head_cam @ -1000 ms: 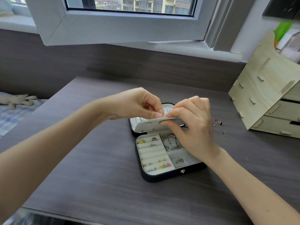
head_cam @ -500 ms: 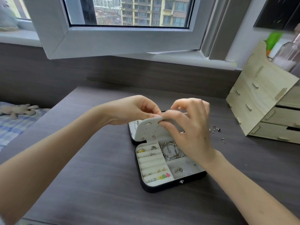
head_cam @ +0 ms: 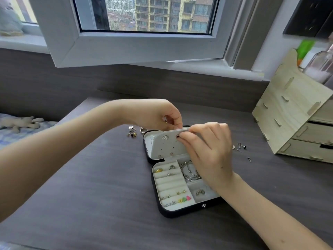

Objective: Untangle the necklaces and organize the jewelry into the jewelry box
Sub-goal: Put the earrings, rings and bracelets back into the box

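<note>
The jewelry box (head_cam: 180, 212) lies open on the table (head_cam: 90, 195), its earring panel (head_cam: 167, 147) tilted up between the hands, long edge left to right. The right hand (head_cam: 207, 150), in front, pinches a dark stud (head_cam: 177, 136) near the top edge; the left hand (head_cam: 162, 114) curls behind, its hold hidden.

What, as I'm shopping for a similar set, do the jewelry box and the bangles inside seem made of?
Jewelry box: black shell, probably faux leather, faint sheen; its pale lining looks matte and velvety. Bangles: polished silver-coloured metal, bright glints; alloy unclear.
</note>
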Available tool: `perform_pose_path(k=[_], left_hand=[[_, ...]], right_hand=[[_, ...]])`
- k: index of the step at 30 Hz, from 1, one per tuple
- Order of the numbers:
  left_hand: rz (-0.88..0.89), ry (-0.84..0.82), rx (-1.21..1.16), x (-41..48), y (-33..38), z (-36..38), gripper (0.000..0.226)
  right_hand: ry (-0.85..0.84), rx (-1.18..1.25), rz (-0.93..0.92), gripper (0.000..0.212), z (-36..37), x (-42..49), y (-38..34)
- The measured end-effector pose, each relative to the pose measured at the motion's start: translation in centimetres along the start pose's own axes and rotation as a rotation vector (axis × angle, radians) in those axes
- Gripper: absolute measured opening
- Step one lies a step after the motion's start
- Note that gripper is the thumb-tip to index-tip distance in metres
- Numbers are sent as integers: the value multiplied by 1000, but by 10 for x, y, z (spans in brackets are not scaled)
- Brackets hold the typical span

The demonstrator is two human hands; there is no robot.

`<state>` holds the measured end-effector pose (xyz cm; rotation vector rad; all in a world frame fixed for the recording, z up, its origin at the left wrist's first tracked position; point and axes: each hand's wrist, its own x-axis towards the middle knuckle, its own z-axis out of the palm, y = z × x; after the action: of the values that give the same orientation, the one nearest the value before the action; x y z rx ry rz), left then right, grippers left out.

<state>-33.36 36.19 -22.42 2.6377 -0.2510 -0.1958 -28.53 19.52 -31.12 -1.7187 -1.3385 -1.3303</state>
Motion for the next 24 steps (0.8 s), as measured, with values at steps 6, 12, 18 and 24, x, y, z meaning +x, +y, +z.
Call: perform_pose_path(k=[6,12,18,24], left_hand=[[10,-35,-14,3,-2,-3,18],[15,16,-59,7,-7,-2,17],[-46,104,-464,-5,-26,1,15],[-181,362,-953,-33,-48,28,16]], right_hand=[[-228,123,44,15,-2,19,3],[-422,230,72,16,-5,33,13],[-472,352,221,22,-7,26,12],[-294,211,247,20,17,12,-7]])
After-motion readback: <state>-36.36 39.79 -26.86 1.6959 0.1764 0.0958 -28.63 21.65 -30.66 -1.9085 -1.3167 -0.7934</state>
